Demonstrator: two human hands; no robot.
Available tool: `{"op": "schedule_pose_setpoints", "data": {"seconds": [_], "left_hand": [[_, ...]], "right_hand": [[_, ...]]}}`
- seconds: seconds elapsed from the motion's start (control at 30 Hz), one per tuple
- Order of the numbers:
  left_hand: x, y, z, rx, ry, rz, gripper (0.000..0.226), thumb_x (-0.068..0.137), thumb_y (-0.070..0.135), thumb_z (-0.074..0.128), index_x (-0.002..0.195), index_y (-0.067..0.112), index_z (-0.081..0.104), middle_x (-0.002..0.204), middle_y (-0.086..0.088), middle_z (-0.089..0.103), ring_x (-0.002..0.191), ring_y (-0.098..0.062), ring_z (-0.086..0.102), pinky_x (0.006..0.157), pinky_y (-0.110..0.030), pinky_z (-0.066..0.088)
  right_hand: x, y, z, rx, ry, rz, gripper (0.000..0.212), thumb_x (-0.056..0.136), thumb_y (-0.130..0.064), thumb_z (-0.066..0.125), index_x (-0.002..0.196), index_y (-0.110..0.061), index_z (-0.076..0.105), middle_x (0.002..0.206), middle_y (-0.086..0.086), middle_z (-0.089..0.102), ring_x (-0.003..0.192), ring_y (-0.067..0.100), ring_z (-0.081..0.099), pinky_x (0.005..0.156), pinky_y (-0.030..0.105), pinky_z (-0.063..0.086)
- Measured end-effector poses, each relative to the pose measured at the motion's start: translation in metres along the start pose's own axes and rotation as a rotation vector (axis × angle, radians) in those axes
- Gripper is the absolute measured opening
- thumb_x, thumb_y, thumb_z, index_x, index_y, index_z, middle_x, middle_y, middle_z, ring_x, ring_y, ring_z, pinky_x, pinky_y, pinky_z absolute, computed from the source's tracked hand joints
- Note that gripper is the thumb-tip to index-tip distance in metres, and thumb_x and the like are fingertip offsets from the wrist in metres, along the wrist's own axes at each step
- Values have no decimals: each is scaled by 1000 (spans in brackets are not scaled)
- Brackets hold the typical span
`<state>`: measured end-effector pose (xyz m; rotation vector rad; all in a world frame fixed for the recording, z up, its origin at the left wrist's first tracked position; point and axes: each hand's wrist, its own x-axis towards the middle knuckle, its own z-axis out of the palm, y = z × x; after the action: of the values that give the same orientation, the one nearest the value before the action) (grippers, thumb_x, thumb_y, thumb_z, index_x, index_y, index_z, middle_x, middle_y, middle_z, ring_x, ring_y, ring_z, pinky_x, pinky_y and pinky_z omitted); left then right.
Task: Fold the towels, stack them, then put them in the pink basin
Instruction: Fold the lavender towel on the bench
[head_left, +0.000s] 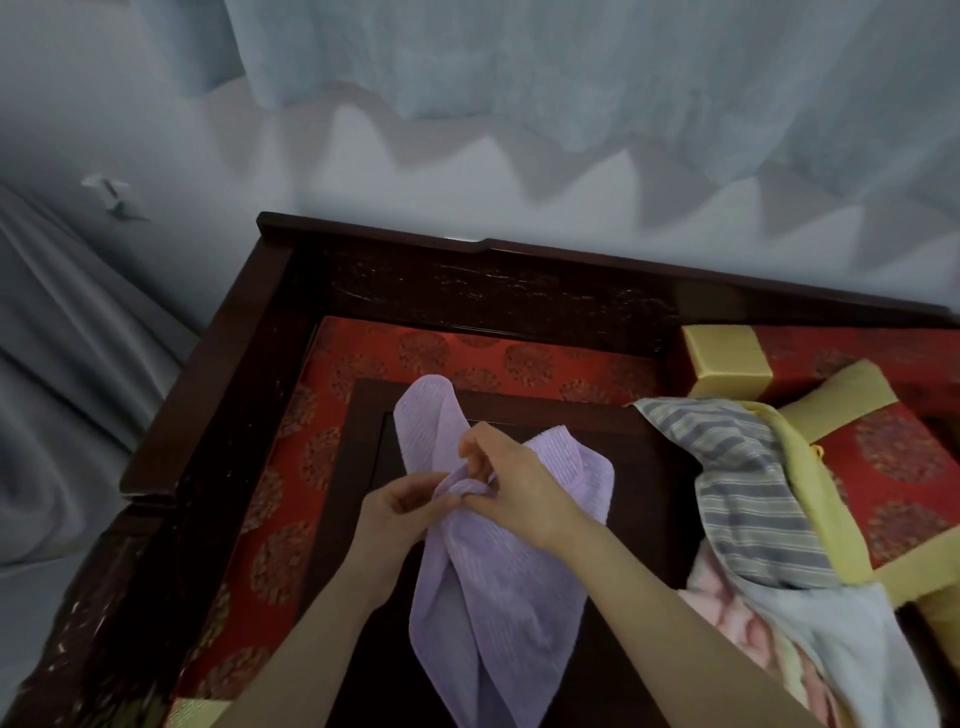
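Right, I've got the lilac towel (498, 587) up in both hands over the dark wooden table (639, 499), and this is plainly the folding step, barely begun. My left hand (400, 512) and right hand (511, 488) sit close together, fingertips touching, both pinching the same bunched ridge of cloth at the towel's middle; two corners poke upward beyond my knuckles and the rest hangs down toward me. To my right lies the waiting pile: a striped towel (748, 488) on top, a yellow one (826, 499) under it, a pale blue towel (831, 639) and a pink one (727, 613) nearer me, none folded as far as I can judge. No pink basin in sight. Next, I reckon, the hands must slide apart along an edge to find corners, then spread the cloth flat.
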<state>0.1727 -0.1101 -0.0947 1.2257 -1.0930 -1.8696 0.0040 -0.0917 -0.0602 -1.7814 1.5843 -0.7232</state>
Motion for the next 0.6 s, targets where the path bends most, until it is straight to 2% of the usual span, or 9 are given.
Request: {"op": "schedule_pose_setpoints", "data": {"seconds": [0.07,0.13,0.2,0.27,0.4,0.5,0.6], "left_hand": [[3,-1,-5,55,37,28,18,75,15,75,94,14,75,97,-9,74,94,-28,70,84,-42,57],[5,-5,-15,10,95,35,13,81,7,70,94,8,69,95,-12,71,90,-32,67,75,-37,57],[4,-10,-29,-123,184,17,8,85,3,62,93,3,63,94,-14,66,87,-30,63,66,-30,56],[-3,-15,-44,-234,276,-16,8,88,4,57,95,5,60,99,-12,64,89,-25,63,67,-30,56],[-21,-38,-68,-293,484,-92,15,91,5,54,104,6,62,103,-8,66,93,-23,63,74,-35,53],[-28,-64,-85,-203,642,-127,19,92,7,55,110,2,59,110,-15,62,99,-30,61,70,-35,52],[-27,-77,-91,-114,692,-141,20,91,6,57,111,4,56,110,-16,61,99,-33,61,69,-35,53]], "right_hand": [[0,4,1,-31,-33,24,34,78,-27,71,102,-23,48,86,-4,58,76,12,57,65,32,52],[-1,15,0,-143,-102,57,41,75,-35,72,108,-25,50,90,-6,62,79,11,58,68,34,52],[0,32,-2,-378,-154,56,42,77,-34,69,115,-26,55,104,-6,61,96,12,55,81,35,48],[0,51,-2,-531,-150,80,41,82,-28,64,122,-28,56,119,-5,55,112,15,47,92,34,39],[11,79,-1,-585,-110,147,48,84,-23,62,131,-30,53,130,0,49,118,20,43,95,40,38],[28,92,0,-632,-215,195,56,84,-23,61,136,-32,46,138,-1,42,123,21,39,97,43,38],[45,99,-3,-619,-335,223,55,84,-21,60,135,-36,46,138,-3,42,122,19,38,99,42,39]]}}
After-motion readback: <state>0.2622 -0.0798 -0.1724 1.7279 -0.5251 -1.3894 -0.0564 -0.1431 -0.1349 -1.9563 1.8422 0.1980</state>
